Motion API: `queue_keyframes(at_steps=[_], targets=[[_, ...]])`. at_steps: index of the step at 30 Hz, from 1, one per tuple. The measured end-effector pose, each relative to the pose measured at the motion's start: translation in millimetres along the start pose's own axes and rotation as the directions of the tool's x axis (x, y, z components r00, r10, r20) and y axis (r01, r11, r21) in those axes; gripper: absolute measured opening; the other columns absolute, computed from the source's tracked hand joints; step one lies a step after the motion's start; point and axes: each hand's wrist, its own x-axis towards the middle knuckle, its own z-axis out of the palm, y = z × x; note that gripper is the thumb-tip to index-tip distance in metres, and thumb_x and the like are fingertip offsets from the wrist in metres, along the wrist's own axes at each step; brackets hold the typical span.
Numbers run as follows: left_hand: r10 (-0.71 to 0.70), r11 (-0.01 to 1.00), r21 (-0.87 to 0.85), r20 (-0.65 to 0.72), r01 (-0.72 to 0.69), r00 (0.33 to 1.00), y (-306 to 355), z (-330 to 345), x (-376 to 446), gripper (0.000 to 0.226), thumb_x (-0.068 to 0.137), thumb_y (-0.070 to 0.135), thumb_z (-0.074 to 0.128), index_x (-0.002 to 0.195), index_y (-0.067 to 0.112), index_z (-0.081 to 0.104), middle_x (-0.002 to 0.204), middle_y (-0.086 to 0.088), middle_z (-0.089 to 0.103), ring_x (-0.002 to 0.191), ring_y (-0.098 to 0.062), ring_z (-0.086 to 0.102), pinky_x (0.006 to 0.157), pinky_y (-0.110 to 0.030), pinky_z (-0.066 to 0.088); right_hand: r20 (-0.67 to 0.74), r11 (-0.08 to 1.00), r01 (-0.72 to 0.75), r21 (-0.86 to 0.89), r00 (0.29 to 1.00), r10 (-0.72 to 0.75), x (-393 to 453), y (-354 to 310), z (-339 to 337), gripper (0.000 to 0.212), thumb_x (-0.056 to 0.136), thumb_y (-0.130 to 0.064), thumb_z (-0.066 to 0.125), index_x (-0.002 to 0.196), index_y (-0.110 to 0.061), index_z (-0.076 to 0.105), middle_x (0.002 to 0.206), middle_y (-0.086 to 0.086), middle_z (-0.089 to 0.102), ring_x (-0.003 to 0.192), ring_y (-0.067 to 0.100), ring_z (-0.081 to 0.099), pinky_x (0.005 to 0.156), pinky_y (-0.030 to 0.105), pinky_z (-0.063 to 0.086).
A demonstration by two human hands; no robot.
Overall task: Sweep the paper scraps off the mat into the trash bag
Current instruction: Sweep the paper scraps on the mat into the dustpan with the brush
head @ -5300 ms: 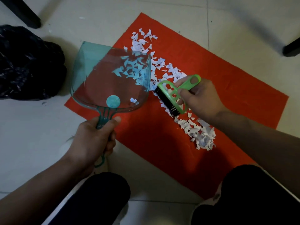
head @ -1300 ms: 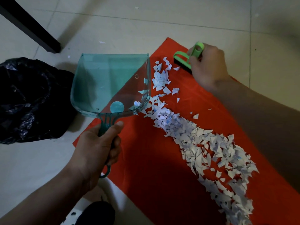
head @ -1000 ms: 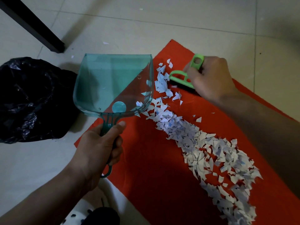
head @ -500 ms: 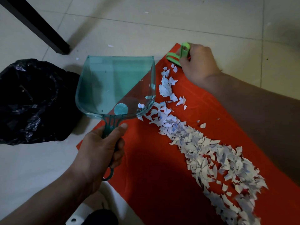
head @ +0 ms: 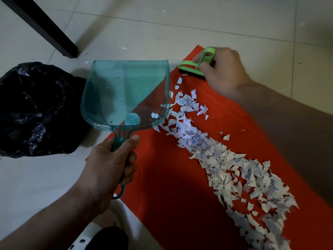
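A person crouches over a red mat point(head: 173, 186) laid on a pale tiled floor point(head: 162, 29), seen from a camera on their head.

The left hand point(head: 110, 165) has its fingers wrapped round the handle of a clear teal dustpan point(head: 124, 94), thumb lying along the top. The pan sits at the mat's left edge, half over the mat and half over the floor, its open mouth facing away from the person. One scrap shows through the pan near the handle; whether it is inside or beneath cannot be told.

The right hand point(head: 223, 73) reaches to the mat's far corner, fingers closed round the handle of a small green brush point(head: 196, 64), whose dark bristles rest on the mat there.

The paper scraps point(head: 225, 159) lie in one long band on the mat. Its long axis runs diagonally, from just beside the pan's right wall down to the mat's near right part, where the heap is thickest. A few loose pieces lie between the brush and the top of the band.

The brush is beyond the scraps, so a stroke would likely pull them toward the person. The pan's mouth faces away from the band, so the pan probably needs turning before it can catch any.

The black trash bag point(head: 34, 109) sits on the floor to the left of the mat, near the pan, with bare floor between them. A dark furniture leg point(head: 52, 35) stands beyond the bag. A few stray scraps lie on the floor beyond the pan.
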Motion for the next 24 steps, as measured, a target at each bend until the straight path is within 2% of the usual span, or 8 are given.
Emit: queue_keyframes(at_steps=[2,6,8,10,13,15,18,24], targets=[[0.006,1.000,0.001,0.002,-0.006,1.000,-1,1,-2,0.024,0.094,0.023,0.062,0.082,0.008,0.048,0.055,-0.003,0.041,0.037,-0.011,0.031,0.032,-0.018,0.026,0.043,1.000,-0.004,-0.025,0.999,0.005,1,-2,6,0.030,0.087,-0.011,0.049,0.103,-0.018,0.073,0.078,-0.007,0.061,0.061,0.004,0.050,0.063,0.012,0.035],[0.003,1.000,-0.010,0.014,-0.003,1.000,-2,-2,-3,0.022,0.094,0.023,0.062,0.083,0.009,0.049,0.055,-0.002,0.041,0.038,-0.011,0.031,0.033,-0.018,0.027,0.168,0.999,0.021,-0.039,0.986,-0.014,-9,-3,6,0.029,0.088,-0.006,0.049,0.101,-0.015,0.073,0.061,-0.018,0.050,0.045,-0.007,0.048,0.045,0.008,0.031],[-0.004,1.000,-0.012,0.014,0.005,1.000,-2,-5,-3,0.023,0.094,0.023,0.062,0.081,0.010,0.049,0.055,-0.002,0.041,0.038,-0.010,0.031,0.034,-0.018,0.027,0.238,0.998,0.041,-0.041,0.971,-0.030,-18,-2,-3,0.027,0.089,-0.003,0.050,0.097,-0.013,0.074,0.057,-0.014,0.050,0.043,-0.003,0.047,0.043,0.010,0.030],[-0.007,1.000,-0.007,0.011,0.007,1.000,-3,-8,-3,0.023,0.093,0.025,0.063,0.080,0.011,0.050,0.056,-0.001,0.042,0.039,-0.011,0.032,0.034,-0.019,0.027,0.306,0.998,0.050,-0.041,0.951,-0.035,-25,-1,-15,0.026,0.089,-0.004,0.051,0.094,-0.015,0.074,0.061,-0.002,0.057,0.043,0.000,0.046,0.043,0.011,0.031],[-0.013,1.000,-0.001,0.005,0.013,1.000,-4,-11,-4,0.022,0.094,0.025,0.063,0.081,0.011,0.051,0.056,-0.001,0.042,0.039,-0.011,0.032,0.033,-0.019,0.027,0.274,1.000,0.017,0.015,0.962,-0.020,-29,-1,-25,0.025,0.088,-0.008,0.052,0.091,-0.020,0.073,0.074,0.004,0.064,0.046,-0.002,0.045,0.045,0.008,0.033],[-0.014,1.000,-0.003,0.002,0.014,1.000,-5,-12,-5,0.021,0.093,0.025,0.063,0.081,0.012,0.051,0.056,-0.001,0.042,0.039,-0.011,0.032,0.033,-0.019,0.027,0.219,0.998,0.016,0.062,0.975,-0.029,-26,-5,-23,0.025,0.088,-0.010,0.052,0.092,-0.023,0.073,0.075,0.002,0.064,0.048,-0.003,0.046,0.047,0.008,0.033],[-0.014,1.000,-0.006,0.002,0.014,1.000,-5,-13,-8,0.023,0.094,0.025,0.062,0.079,0.013,0.050,0.055,0.000,0.041,0.039,-0.010,0.031,0.032,-0.019,0.027,0.209,0.996,0.040,0.075,0.976,-0.055,-21,-16,-9,0.027,0.090,-0.009,0.050,0.097,-0.020,0.073,0.077,-0.004,0.064,0.053,-0.004,0.049,0.051,0.007,0.033],[-0.023,0.999,-0.037,-0.009,0.023,1.000,-3,-11,-12,0.022,0.094,0.023,0.061,0.077,0.015,0.049,0.056,0.000,0.039,0.040,-0.010,0.029,0.032,-0.019,0.025,0.277,0.998,0.050,0.031,0.959,-0.056,-22,-24,12,0.029,0.091,-0.003,0.049,0.104,-0.016,0.073,0.067,-0.018,0.050,0.050,-0.018,0.048,0.047,0.004,0.034]])
